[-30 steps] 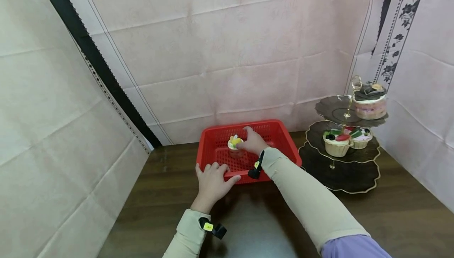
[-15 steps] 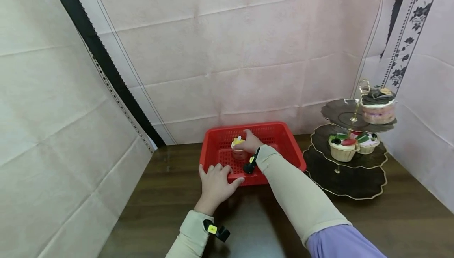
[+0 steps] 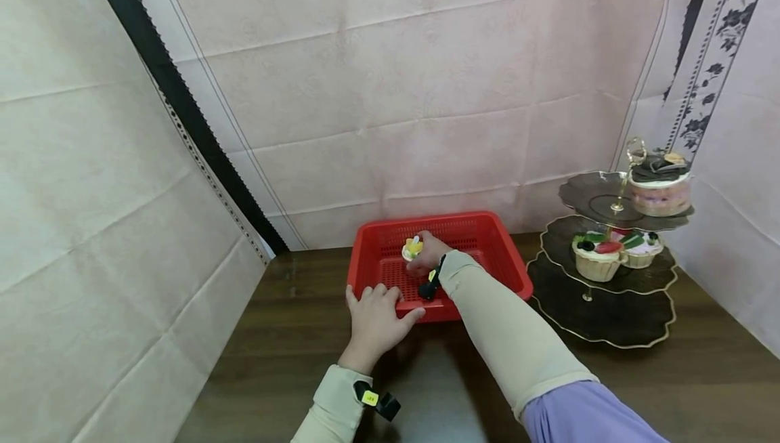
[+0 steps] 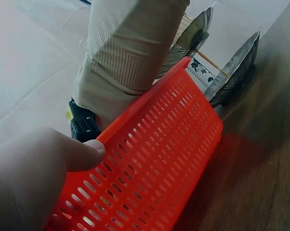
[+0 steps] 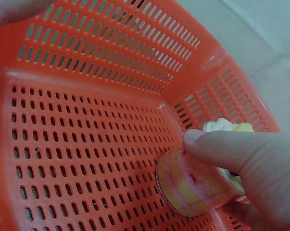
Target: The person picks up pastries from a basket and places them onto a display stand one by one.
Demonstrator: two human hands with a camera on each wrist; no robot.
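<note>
A small clear cup of layered cake (image 5: 193, 183), topped with white cream and yellow pieces, is inside a red perforated plastic basket (image 3: 506, 260). My right hand (image 3: 428, 253) grips it from the right side, thumb across its upper part in the right wrist view. In the head view only the cup's topping shows; the hand covers its body. Whether its base touches the basket floor I cannot tell. My left hand (image 3: 379, 324) holds the basket's near rim toward the left, its thumb (image 4: 89, 151) on the rim in the left wrist view; its other fingers are hidden there.
Right of the basket, close to it, stands a dark three-tier stand (image 3: 600, 307) with gold edges. A larger layered cake (image 3: 661, 192) sits on its top tier, two cupcakes (image 3: 597, 260) on the middle one. Pale cloth walls (image 3: 426, 91) enclose the wooden table (image 3: 292, 321).
My right hand has closed around the cake cup, fingers lower on it, hiding its body in the head view. My left hand stays on the rim. The whole scene has shifted slightly right in view.
</note>
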